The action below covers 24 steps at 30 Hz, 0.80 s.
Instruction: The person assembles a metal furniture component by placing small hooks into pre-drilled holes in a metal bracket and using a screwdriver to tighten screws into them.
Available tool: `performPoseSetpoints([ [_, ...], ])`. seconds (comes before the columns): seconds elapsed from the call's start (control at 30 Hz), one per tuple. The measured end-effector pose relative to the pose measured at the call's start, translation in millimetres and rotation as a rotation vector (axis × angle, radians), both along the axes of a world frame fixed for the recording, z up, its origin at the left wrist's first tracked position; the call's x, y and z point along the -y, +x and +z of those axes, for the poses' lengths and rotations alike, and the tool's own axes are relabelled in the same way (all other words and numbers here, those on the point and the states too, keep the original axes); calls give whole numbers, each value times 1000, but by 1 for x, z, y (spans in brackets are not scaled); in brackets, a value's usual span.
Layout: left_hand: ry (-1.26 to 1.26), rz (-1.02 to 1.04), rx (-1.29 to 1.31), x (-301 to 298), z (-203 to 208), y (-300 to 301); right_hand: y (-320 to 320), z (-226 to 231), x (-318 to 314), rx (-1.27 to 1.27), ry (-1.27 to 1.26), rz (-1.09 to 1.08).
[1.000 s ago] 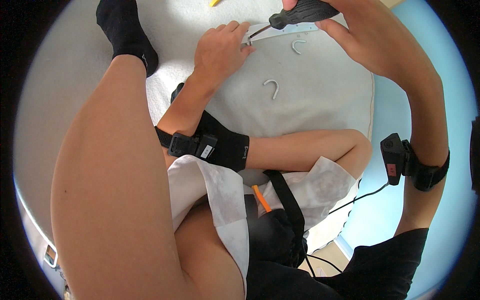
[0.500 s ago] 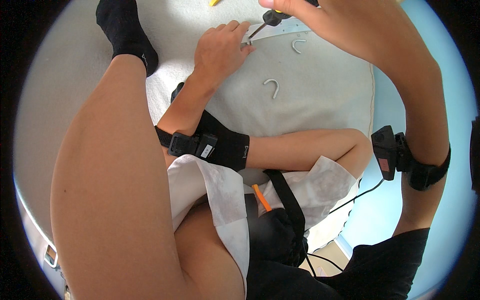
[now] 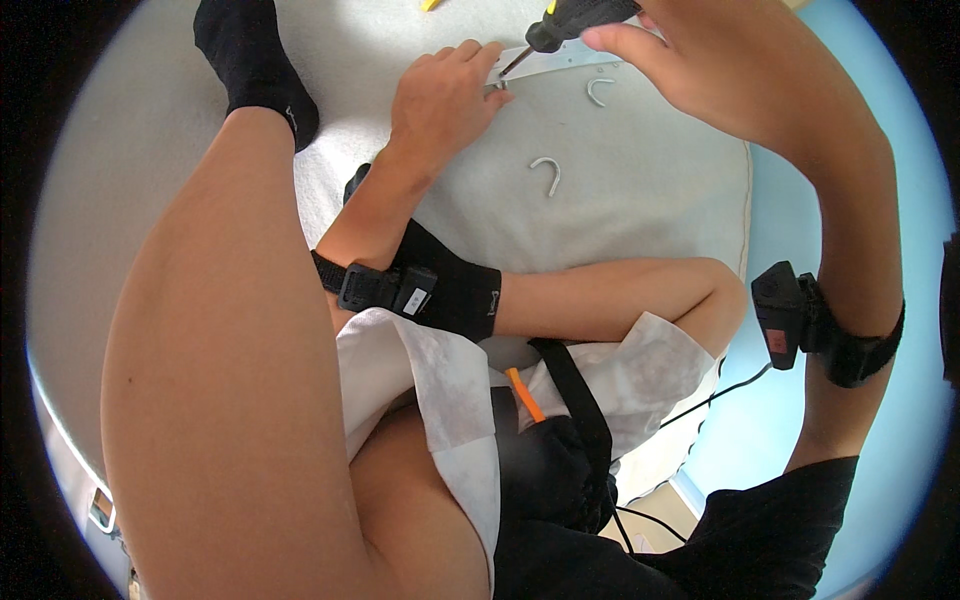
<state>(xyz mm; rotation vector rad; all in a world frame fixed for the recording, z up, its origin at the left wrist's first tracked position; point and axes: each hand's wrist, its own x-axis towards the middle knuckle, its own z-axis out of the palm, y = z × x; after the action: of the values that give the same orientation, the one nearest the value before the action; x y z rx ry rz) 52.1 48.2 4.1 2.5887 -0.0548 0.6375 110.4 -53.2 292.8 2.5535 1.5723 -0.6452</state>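
Observation:
My left hand (image 3: 443, 108) pinches the near end of a white metal strip (image 3: 560, 58), thumb below its edge and fingers over it. Beside my left thumb a small metal hook (image 3: 503, 85) shows only in part at the strip's edge. A black-and-yellow screwdriver (image 3: 575, 22) slants down to the strip, its tip right by that hook. My right hand (image 3: 690, 70) is at the screwdriver's handle, thumb stretched along it; the other fingers are mostly hidden. Two loose silver hooks, one (image 3: 598, 92) close to the strip and another (image 3: 550, 175) nearer me, lie on the pale fabric.
Pale bedding (image 3: 640, 190) lies under everything and ends at a seam on the right, beside a light blue surface (image 3: 785, 215). A yellow object (image 3: 430, 4) is cut off at the top edge. My bent legs flank the work, and a black cable (image 3: 715, 398) runs below my right arm.
My right hand has turned and shifted slightly right on the screwdriver, so more of the handle shows. The left hand, strip and loose hooks stay almost as they were.

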Motion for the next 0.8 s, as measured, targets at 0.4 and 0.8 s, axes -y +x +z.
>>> performPoseSetpoints([
  [0.4, -11, 0, 8, 0, -1, 0, -7, -14, -9, 285, -275, -126],
  [0.8, -3, 11, -11, -2, -4, -2, 15, -56, 15, 140, 276, 220],
])
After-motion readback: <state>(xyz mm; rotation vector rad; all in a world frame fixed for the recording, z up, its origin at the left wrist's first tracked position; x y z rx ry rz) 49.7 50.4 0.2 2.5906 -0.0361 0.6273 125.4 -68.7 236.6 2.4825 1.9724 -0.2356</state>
